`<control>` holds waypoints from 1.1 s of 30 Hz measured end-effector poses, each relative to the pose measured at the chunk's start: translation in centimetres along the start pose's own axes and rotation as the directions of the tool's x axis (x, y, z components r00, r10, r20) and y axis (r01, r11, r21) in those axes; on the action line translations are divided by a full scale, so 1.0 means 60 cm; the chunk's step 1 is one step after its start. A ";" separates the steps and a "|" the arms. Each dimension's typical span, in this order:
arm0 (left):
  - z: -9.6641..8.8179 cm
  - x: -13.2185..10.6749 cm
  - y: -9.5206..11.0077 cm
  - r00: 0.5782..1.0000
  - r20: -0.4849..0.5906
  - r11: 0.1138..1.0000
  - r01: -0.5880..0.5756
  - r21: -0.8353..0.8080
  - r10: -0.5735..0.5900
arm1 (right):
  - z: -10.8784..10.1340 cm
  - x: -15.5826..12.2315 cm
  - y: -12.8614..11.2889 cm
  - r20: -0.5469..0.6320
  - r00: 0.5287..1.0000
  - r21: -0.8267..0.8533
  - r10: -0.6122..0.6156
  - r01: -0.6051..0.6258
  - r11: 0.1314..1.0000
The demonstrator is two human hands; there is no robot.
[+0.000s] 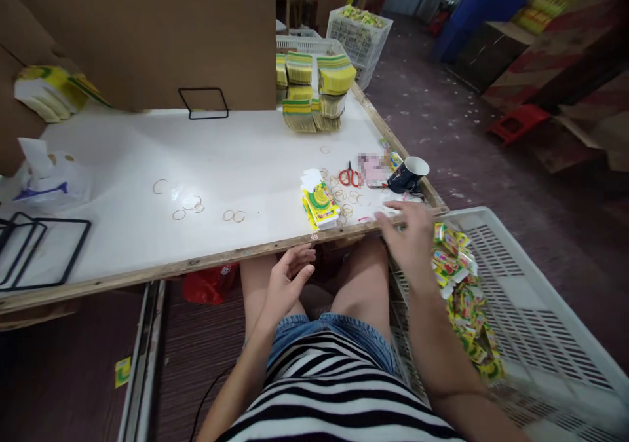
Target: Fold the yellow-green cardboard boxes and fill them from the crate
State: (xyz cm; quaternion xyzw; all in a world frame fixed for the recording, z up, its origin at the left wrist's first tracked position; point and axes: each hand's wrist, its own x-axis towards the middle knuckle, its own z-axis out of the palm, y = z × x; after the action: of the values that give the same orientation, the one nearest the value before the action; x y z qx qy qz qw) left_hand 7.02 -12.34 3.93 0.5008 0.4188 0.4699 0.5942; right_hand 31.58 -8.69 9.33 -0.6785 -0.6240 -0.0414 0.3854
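Observation:
My left hand [292, 272] is in front of the table's edge, above my lap, with loosely curled fingers, thumb apart and nothing in it. Over the table's right front corner is my right hand [411, 242], empty too, its thumb and forefinger spread. Between the two, near the edge, lies a small pile of yellow-green printed packets [322, 203], some showing white sides. Loose rubber bands [346, 211] are scattered beside the pile. Red-handled scissors [350, 177] rest behind them. Close to my right hand, a dark mug [407, 175] leans to one side.
A white plastic crate [540, 265] with small yellow packets [464, 304] stands at my right. Stacked yellow cards [314, 88] sit at the table's back right, before a cardboard panel [147, 36]. Black wire frames [49, 252] and a tissue pack [52, 177] lie left.

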 end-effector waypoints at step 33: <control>-0.025 0.012 -0.011 0.993 -0.015 0.835 0.090 -0.543 -0.117 | 0.101 -0.142 -0.125 0.736 0.649 0.624 0.192 -0.760 0.178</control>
State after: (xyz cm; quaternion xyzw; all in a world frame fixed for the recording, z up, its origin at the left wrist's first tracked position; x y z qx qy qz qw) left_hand 5.78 -11.37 3.03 0.2781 0.3096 0.5479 0.7257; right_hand 20.56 -12.69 4.06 -0.4948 -0.3497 0.6155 0.5040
